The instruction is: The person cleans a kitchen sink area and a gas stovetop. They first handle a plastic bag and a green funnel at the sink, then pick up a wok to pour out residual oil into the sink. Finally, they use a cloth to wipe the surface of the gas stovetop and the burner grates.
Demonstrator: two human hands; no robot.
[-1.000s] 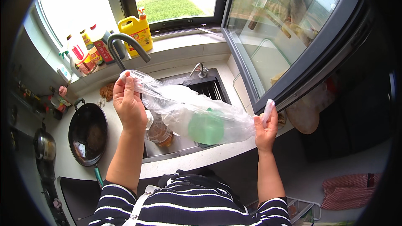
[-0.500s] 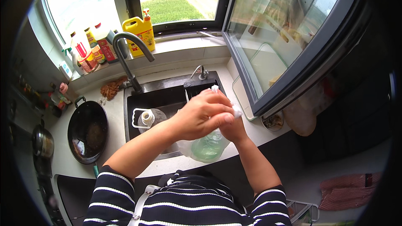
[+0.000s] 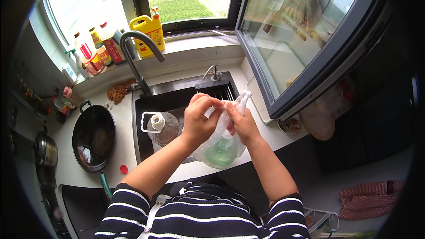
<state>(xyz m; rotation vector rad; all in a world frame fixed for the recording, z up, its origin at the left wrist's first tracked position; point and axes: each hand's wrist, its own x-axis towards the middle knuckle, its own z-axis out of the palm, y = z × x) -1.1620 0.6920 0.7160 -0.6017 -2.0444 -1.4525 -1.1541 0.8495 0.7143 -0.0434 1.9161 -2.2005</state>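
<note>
A thin whitish see-through plastic bag hangs in front of me at the sink's near edge, with something pale green inside that I cannot make out. My left hand is closed, thumb and fingers pinching the bag's gathered top. Beside it, my right hand also grips the top, and a loose white end sticks up above its fingers. In the black sink, left of my hands, stands a large clear jug with a white handle and neck. Part of the sink is hidden behind my hands.
A dark curved faucet arches over the sink, and a small tap stands at its back. On the left counter lie a black wok and a red cap. Bottles and a yellow jug line the sill. An open window sash juts in at right.
My left hand was crossed over the right; now both are side by side, with the bag's top between them. The red cap, earlier behind my left arm, now shows.
</note>
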